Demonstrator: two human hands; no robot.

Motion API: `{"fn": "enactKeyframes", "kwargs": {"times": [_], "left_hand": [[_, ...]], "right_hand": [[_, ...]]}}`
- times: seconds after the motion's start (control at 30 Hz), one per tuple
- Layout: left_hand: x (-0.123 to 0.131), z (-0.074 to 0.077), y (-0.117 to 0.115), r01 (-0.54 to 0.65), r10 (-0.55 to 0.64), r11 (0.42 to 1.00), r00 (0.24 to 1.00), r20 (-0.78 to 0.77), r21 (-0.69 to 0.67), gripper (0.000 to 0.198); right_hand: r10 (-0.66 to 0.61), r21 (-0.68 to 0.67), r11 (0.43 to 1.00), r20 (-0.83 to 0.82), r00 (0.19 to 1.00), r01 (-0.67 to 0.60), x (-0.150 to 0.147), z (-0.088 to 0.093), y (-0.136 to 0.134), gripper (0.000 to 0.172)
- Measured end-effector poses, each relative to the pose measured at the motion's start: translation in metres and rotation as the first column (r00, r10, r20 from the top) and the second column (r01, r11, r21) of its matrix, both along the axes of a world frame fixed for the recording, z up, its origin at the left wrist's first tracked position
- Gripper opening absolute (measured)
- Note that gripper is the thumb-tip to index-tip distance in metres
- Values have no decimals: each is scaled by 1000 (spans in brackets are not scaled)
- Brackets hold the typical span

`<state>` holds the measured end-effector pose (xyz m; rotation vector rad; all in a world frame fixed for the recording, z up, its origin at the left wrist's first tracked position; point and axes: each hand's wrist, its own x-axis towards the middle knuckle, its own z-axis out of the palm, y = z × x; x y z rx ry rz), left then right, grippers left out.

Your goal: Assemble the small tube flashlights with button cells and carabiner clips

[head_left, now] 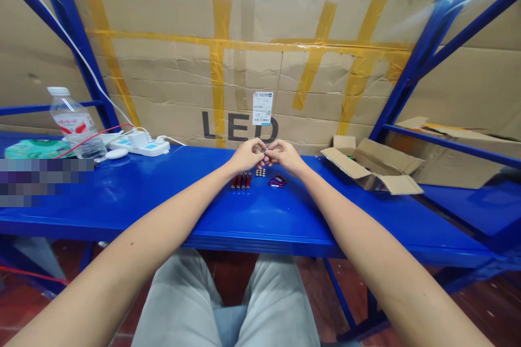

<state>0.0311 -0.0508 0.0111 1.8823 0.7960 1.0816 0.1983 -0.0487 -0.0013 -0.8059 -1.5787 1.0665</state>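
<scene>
My left hand (249, 155) and my right hand (285, 156) meet above the blue table, fingertips pinched together on a small shiny piece (264, 150) too small to name. Just below my left hand lies a row of several dark red cylinders (241, 181) with metal ends, side by side. Beside them, under the fingers, sits a group of several small silver button-like pieces (260, 172). Some red and purple carabiners (277, 181) lie in a small pile below my right hand.
An open cardboard box (374, 165) stands at the right. On the left are a plastic bottle (75, 122), a green packet (36, 148) and a white power strip (140, 143) with cables. A large taped cardboard sheet (171, 81) rises behind the blue table (134, 190).
</scene>
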Motion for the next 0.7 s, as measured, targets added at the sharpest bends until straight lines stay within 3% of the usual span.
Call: {"fn": "enactKeyframes", "kwargs": {"times": [0.27,0.47,0.6,0.7], "left_hand": [[-5,3,2,-43,40,996,999,29,81,8],[-6,3,14,-95,91,995,988,124,30,7],[-6,3,15,-90,85,995,991,101,40,4],[-7,1,15,-87,86,988,996,12,128,4]], "right_hand": [[-3,1,1000,-46,999,3,3,-2,6,41],[-44,30,999,-29,999,45,7,0,8,40],[-127,153,983,170,977,101,8,7,5,20],[-192,261,960,335,922,104,7,10,3,7]]}}
